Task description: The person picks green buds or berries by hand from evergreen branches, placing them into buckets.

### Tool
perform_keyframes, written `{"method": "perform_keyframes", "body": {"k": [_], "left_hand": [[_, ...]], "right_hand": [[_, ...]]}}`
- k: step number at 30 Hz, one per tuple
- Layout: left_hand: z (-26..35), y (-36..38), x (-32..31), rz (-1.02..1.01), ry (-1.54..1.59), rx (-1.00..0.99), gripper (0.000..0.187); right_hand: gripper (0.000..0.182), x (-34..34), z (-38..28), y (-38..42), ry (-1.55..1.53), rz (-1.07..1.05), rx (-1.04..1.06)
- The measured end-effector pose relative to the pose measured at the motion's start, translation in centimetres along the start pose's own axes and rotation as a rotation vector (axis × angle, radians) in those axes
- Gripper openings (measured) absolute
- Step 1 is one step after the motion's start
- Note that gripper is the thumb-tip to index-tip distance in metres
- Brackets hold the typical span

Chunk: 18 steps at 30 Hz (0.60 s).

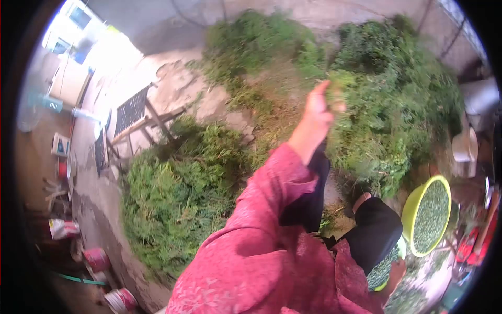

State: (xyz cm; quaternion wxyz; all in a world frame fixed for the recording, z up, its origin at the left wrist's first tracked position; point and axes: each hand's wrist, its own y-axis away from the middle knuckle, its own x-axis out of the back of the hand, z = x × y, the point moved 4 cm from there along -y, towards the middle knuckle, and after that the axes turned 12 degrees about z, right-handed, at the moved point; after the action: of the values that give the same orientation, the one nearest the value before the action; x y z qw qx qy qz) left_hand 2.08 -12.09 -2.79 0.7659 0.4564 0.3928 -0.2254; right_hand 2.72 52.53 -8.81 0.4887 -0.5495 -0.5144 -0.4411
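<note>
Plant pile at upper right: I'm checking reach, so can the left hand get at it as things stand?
Probably yes: the left hand is stretched toward the plant pile, and no obstacle shows between them.

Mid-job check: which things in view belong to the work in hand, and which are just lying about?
Likely in the work:
Leafy heap by the left hand
Bowl of green bits at the right hand
Yellow tub of green bits
Probably the left leafy heap too

Seemingly lying about:
Wooden-framed chair
Pink-and-white containers, lower left
Red item, far right, unclear
</note>
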Motion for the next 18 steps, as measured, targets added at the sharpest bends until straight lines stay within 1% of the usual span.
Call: {"method": "perform_keyframes", "body": {"k": [1, 2, 3, 4, 5, 6, 7, 8, 9, 10, 11, 12, 14, 15, 16, 17, 18], "left_hand": [[0.8, 1.7, -0.3, -0.046, 0.051, 0.066, 0.022], [1.2, 1.7, 0.0, -0.108, 0.035, 0.071, 0.023], [1.4, 3.4, -0.7, -0.141, 0.095, 0.15, 0.024], [1.2, 3.9, -1.2, -0.218, 0.182, 0.208, 0.025], [0.7, 4.7, -2.0, -0.341, 0.201, 0.272, 0.025], [0.1, 5.6, -2.8, -0.464, 0.221, 0.328, 0.025], [-0.7, 6.1, -3.3, -0.47, 0.214, 0.349, 0.025], [-1.3, 6.7, -3.9, -0.507, 0.215, 0.381, 0.025], [-1.7, 7.2, -4.4, -0.543, 0.22, 0.405, 0.025], [-2.2, 7.4, -4.7, -0.546, 0.22, 0.402, 0.025], [-2.8, 7.5, -4.8, -0.488, 0.19, 0.432, 0.025], [-3.0, 7.7, -4.6, -0.424, 0.164, 0.436, 0.024], [-3.0, 8.1, -4.2, -0.224, 0.056, 0.277, 0.023], [-2.9, 7.9, -3.9, -0.231, 0.007, 0.217, 0.022], [-3.0, 7.6, -3.4, -0.191, -0.002, 0.2, 0.022], [-2.8, 8.0, -3.6, -0.223, 0.024, 0.242, 0.023], [-2.7, 8.0, -3.5, -0.306, 0.023, 0.251, 0.023]], "right_hand": [[0.033, 0.9, -2.1, -0.3, -0.039, -0.083, -0.029], [0.028, 1.6, -4.9, -2.1, -0.082, -0.162, -0.056], [0.02, 2.9, -8.3, -3.3, -0.205, -0.106, -0.025], [0.021, 3.7, -11.1, -4.9, -0.262, -0.006, 0.03], [0.024, 4.8, -14.6, -6.5, -0.346, 0.018, 0.067], [0.028, 7.5, -20.4, -6.9, -0.417, 0.013, 0.066], [0.031, 9.0, -25.2, -6.9, -0.703, -0.001, 0.174], [0.033, 9.6, -29.4, -6.9, -0.967, -0.12, 0.211], [0.037, 9.9, -33.1, -6.3, -1.093, -0.239, 0.277], [0.038, 9.8, -36.2, -5.6, -1.12, -0.311, 0.35], [0.04, 10.3, -39.4, -4.5, -1.243, -0.47, 0.366], [0.04, 10.0, -41.9, -3.5, -1.441, -0.613, 0.402], [0.036, 10.2, -44.9, -2.3, -1.313, -0.503, 0.528], [0.031, 9.7, -45.8, -1.9, -1.342, -0.538, 0.507], [0.026, 8.9, -46.0, -1.8, -1.358, -0.576, 0.474], [0.021, 8.1, -45.8, -1.8, -1.378, -0.633, 0.468], [0.017, 7.5, -45.5, -1.8, -1.393, -0.677, 0.45]]}}
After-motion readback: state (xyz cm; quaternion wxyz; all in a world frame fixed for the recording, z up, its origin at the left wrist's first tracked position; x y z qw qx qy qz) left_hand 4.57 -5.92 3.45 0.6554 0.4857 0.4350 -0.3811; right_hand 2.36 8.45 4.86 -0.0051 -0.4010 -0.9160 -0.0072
